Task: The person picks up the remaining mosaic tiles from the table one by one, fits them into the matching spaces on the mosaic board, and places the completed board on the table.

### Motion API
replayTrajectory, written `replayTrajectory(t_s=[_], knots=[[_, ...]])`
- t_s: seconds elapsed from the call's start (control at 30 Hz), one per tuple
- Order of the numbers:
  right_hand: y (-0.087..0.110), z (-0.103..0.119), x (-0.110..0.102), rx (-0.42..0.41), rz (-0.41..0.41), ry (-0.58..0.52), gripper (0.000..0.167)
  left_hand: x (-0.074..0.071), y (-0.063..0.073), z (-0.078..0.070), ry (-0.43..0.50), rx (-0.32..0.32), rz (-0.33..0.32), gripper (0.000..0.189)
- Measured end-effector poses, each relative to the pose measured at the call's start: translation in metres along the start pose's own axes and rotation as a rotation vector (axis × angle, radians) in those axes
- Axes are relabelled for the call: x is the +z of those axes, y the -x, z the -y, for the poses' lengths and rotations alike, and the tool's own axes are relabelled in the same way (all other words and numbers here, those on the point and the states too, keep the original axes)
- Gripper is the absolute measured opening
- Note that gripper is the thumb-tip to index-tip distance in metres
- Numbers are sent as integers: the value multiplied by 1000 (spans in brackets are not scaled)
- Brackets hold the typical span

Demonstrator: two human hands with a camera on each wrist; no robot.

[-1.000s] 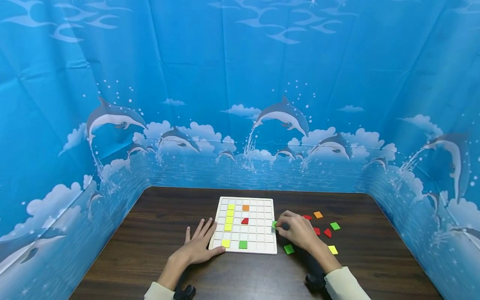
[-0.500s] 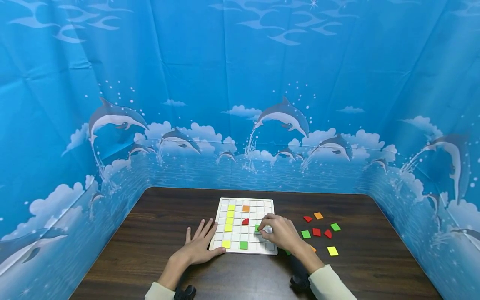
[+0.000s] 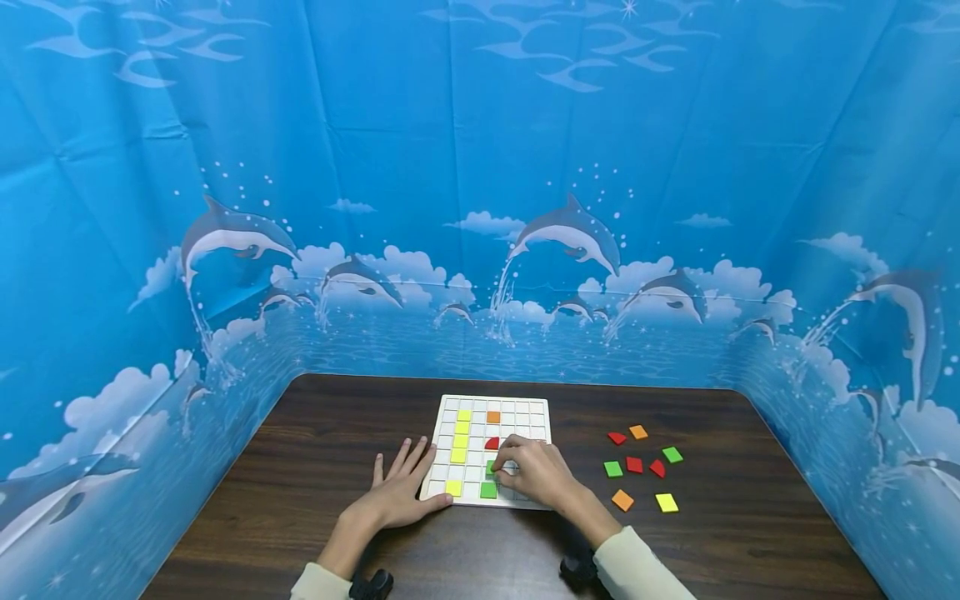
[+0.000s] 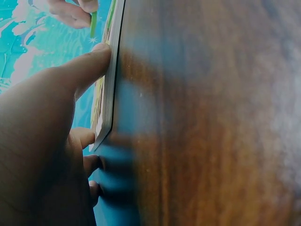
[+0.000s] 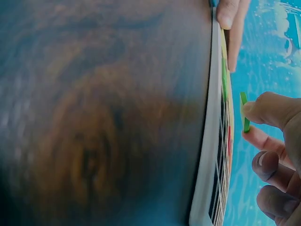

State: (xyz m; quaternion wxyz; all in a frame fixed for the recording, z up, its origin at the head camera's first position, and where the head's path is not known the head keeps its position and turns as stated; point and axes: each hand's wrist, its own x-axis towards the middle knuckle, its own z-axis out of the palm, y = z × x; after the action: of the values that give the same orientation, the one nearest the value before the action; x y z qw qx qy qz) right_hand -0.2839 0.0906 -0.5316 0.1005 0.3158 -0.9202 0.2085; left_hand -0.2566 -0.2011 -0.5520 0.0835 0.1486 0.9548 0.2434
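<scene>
A white grid board [image 3: 525, 408] lies on the dark wooden table. My left hand [image 3: 397, 492] rests spread at its left side, thumb on the near left corner and the other fingers along the edge. Between thumb and fingertip my right hand [image 3: 536, 471] pinches a green square tile [image 5: 244, 113], held just above the board in the right wrist view. Below it in the head view, another green tile [image 3: 488, 490] sits in a cell. A red quarter-round tile [image 3: 492, 443], an orange tile [image 3: 493, 417] and several yellow tiles [image 3: 460, 442] also lie on the board.
Loose tiles lie on the table right of the board: green [image 3: 613, 469], red [image 3: 633, 464], orange [image 3: 622, 500] and yellow [image 3: 667, 502] among them. A blue dolphin-print curtain [image 3: 480, 208] surrounds the table on the far side and both flanks.
My right hand has carried the green tile leftward from the board's right edge to the column above the placed green tile. The left hand has stayed put.
</scene>
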Motion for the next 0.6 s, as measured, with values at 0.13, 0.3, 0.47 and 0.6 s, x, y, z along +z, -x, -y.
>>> replayTrajectory(t_s=[0.13, 0.3, 0.47, 0.6], knots=[[-3, 1, 5, -8, 27, -10, 5, -3, 0, -3, -8, -16, 19, 105], [-4, 1, 7, -4, 66, -23, 6, -7, 2, -6, -11, -19, 30, 104], [-4, 2, 3, -17, 106, -37, 7, -8, 1, -7, -40, -40, 37, 102], [-4, 2, 0, -31, 160, -28, 12, -6, 0, -6, -50, -42, 36, 102]])
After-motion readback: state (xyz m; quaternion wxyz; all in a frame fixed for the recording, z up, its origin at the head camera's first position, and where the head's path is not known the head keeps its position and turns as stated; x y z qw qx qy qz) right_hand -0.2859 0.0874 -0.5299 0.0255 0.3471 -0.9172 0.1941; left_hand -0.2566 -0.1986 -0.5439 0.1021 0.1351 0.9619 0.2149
